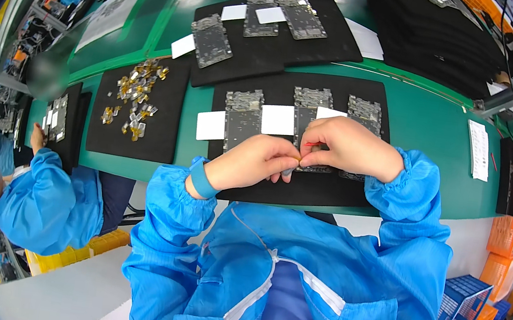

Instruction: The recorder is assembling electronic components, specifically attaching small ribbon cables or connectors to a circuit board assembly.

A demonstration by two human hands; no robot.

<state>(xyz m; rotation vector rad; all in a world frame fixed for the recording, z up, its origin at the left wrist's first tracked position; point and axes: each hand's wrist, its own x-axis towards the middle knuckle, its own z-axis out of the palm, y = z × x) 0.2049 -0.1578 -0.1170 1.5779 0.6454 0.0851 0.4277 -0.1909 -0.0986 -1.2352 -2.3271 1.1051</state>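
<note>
My left hand (255, 162) is closed in a pinch, a blue band round its wrist. Its fingertips meet those of my right hand (341, 146), also pinched, over the lower part of the middle circuit board (312, 106). A small yellowish piece (299, 160) shows between the fingertips, too covered to name. A thin red thing (314, 144) lies across my right fingers. Left of the hands is another circuit board (243, 119); a third circuit board (366, 113) is partly behind my right hand. White cards (278, 120) lie between the boards on a black mat (265, 193).
A black mat at the left bears a pile of small gold-and-clear parts (139, 89). Farther back, more boards (212, 41) and white cards lie on black foam. Stacked black sheets (428, 40) stand far right. A co-worker in blue (50, 198) sits at the left; orange crates (503, 257) stand right.
</note>
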